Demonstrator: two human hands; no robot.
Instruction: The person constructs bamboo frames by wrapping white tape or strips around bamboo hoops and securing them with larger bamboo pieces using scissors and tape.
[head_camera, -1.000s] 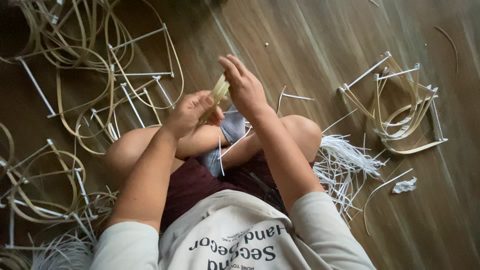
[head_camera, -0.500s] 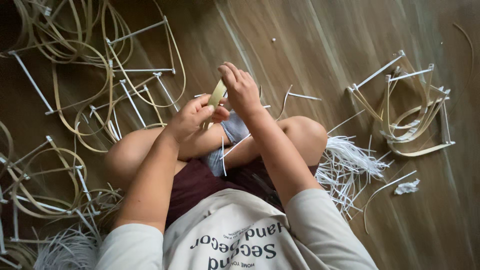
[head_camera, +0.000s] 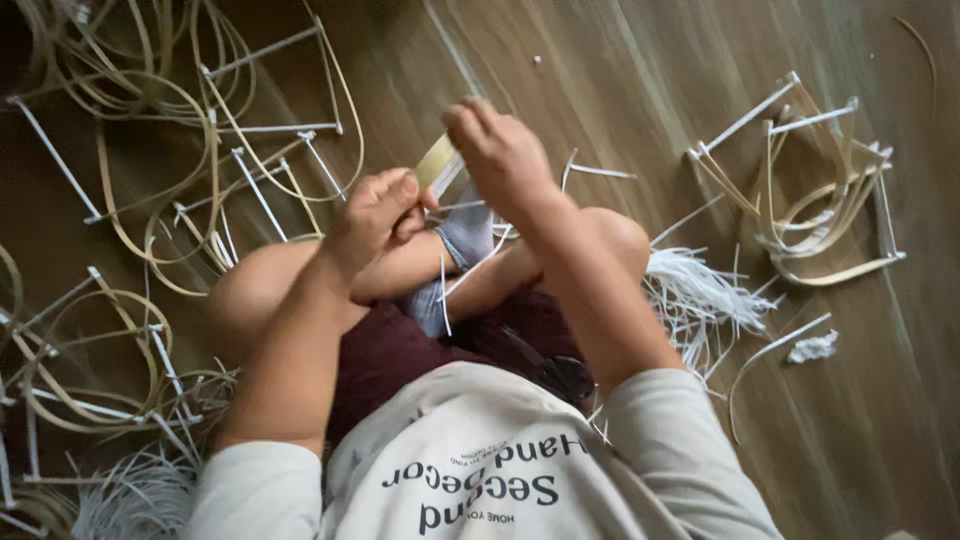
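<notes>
Both hands have drawn closer, left hand (head_camera: 375, 215) and right hand (head_camera: 500, 150) each pinched shut on the strip (head_camera: 436, 163), tie nearly cinched.

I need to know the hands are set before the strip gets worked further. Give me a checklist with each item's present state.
1. Left hand pinching the flat pale-yellow bamboo strip: ok.
2. Right hand on the strip's upper end: ok.
3. Thin white plastic tie near the hands: ok, one hangs over the lap.
4. Loose bundle of white ties beside the right knee: ok.
5. Tie already fastened around the strip: cannot tell, fingers hide it.
</notes>
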